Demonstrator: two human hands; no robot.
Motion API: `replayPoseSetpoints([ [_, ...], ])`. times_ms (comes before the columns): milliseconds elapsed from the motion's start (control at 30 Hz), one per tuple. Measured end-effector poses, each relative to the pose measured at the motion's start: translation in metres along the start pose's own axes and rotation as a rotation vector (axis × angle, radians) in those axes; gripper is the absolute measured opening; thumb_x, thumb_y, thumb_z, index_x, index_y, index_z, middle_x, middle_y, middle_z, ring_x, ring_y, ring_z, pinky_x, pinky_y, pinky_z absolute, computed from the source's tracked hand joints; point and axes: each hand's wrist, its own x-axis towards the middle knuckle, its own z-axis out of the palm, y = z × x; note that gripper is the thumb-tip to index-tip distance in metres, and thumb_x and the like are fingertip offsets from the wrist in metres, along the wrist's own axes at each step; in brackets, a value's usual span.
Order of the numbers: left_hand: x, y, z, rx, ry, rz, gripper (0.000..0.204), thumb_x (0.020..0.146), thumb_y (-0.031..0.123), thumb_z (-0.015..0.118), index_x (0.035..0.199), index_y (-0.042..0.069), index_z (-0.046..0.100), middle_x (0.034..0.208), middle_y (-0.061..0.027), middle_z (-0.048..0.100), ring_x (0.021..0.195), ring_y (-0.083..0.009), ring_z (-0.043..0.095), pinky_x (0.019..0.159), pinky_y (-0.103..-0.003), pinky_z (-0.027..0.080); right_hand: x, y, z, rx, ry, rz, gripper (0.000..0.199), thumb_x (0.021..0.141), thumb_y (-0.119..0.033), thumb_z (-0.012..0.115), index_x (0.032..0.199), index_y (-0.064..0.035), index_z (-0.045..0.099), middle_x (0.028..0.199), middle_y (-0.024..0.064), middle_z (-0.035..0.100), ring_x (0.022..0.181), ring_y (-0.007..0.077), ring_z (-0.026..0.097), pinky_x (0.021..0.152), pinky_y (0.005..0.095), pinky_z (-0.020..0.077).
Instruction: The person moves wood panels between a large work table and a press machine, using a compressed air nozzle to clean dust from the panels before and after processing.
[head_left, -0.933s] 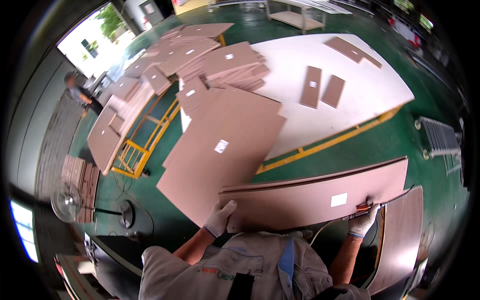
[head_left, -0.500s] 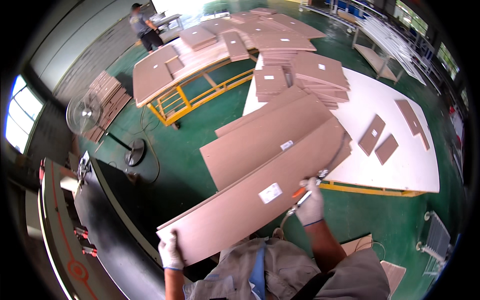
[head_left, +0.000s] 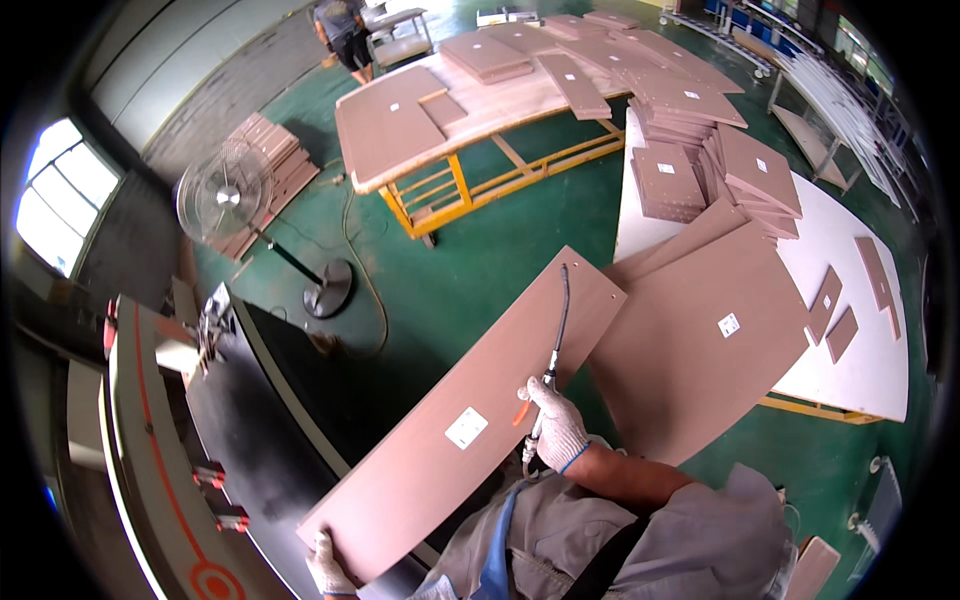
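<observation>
Hands (head_left: 558, 428), two, hold one air gun (head_left: 550, 372) and apparently one brown panel (head_left: 432, 450).

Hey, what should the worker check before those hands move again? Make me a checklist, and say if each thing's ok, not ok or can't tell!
1. Left hand on the long brown board: ok, at its lower end.
2. Right hand holding the tool: ok, gloved fingers wrap around it.
3. Right hand free of other things: not ok, it has the tool.
4. Tool kept off the board: cannot tell, it shows in front of the board, but the gap is unclear.
5. White label on the board uncovered: ok, all in sight.
6. Other person well away from the board: ok, far off.
</observation>
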Motion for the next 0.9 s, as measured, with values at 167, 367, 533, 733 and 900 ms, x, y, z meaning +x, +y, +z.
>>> replayPoseSetpoints([
  [167,0.064,0.015,0.040,-0.123,-0.174,-0.134,0.074,0.100,0.045,0.071,0.151,-0.005,0.050,0.143,-0.0191,0.063,0.125,-0.0356,0.064,0.109,-0.051,0.052,0.071,-0.012,0.061,-0.054,0.025,-0.122,0.028,0.096,-0.035,0.081,0.102,-0.0089,0.072,0.101,0.0022,0.067,0.089,0.0142,0.061,0.082,0.0322,0.0484],
  [367,0.150,0.051,0.171,0.060,-0.097,-0.099,0.054,0.102,0.036,0.069,0.135,-0.006,0.064,0.122,-0.0130,0.070,0.108,-0.0244,0.067,0.096,-0.042,0.055,0.215,-0.071,0.091,-0.043,-0.016,-0.273,0.030,0.096,-0.041,0.079,0.095,-0.0135,0.070,0.100,0.0014,0.065,0.098,0.0164,0.059,0.092,0.0338,0.0444],
  [533,0.260,0.064,0.297,-0.075,-0.257,-0.027,0.051,0.098,0.029,0.077,0.134,-0.005,0.064,0.119,-0.0132,0.073,0.102,-0.0261,0.073,0.094,-0.042,0.060,0.345,-0.161,0.111,0.125,0.066,-0.345,0.030,0.093,-0.038,0.084,0.086,-0.0130,0.069,0.093,0.0029,0.067,0.085,0.0173,0.062,0.079,0.0365,0.0510],
  [733,0.332,0.108,0.512,-0.085,-0.361,0.000,0.048,0.101,0.025,0.074,0.139,-0.001,0.062,0.126,-0.0099,0.071,0.110,-0.0243,0.070,0.098,-0.041,0.057,0.465,-0.281,0.154,0.047,0.168,-0.357,0.032,0.091,-0.047,0.084,0.087,-0.0161,0.075,0.099,0.0026,0.071,0.094,0.0158,0.059,0.087,0.0351,0.0447],
  [900,0.382,0.129,0.717,-0.225,-0.471,-0.065,0.041,0.102,0.024,0.072,0.136,0.001,0.064,0.126,-0.0109,0.072,0.110,-0.0282,0.072,0.097,-0.045,0.060,0.567,-0.407,0.170,-0.002,0.046,-0.458,0.032,0.095,-0.047,0.078,0.084,-0.0185,0.070,0.092,0.0009,0.069,0.097,0.0148,0.058,0.093,0.0366,0.0418],
])
